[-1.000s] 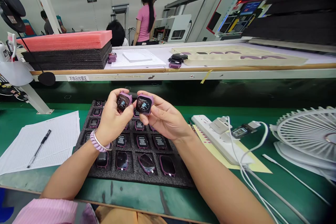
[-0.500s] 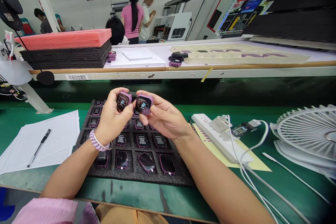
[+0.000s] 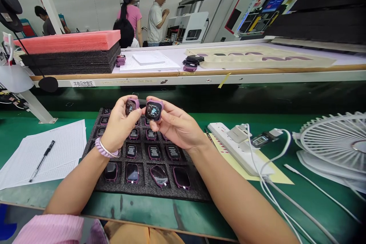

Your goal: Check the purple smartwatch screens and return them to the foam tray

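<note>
My left hand (image 3: pixel 118 127) grips a small purple watch body (image 3: pixel 130 106) with a lit screen. My right hand (image 3: pixel 177 126) grips a second purple watch body (image 3: pixel 153 110), its screen lit too. Both are held side by side, almost touching, above a black foam tray (image 3: pixel 200 194). The tray's pockets hold several more purple watch bodies (image 3: pixel 156 151), some with white text on their screens, some dark.
Gridded paper (image 3: pixel 65 145) with a black pen (image 3: pixel 42 161) lies at the left. A white power strip (image 3: pixel 228 143) with chargers and cables sits at the right, beside a white fan guard (image 3: pixel 334 141). Stacked foam sheets (image 3: pixel 71 51) rest on the far shelf; people stand behind it.
Both hands have tilted the two watch bodies slightly, the left one turning more edge-on. In the background, the person in pink has moved left and another person in white has come into view.
</note>
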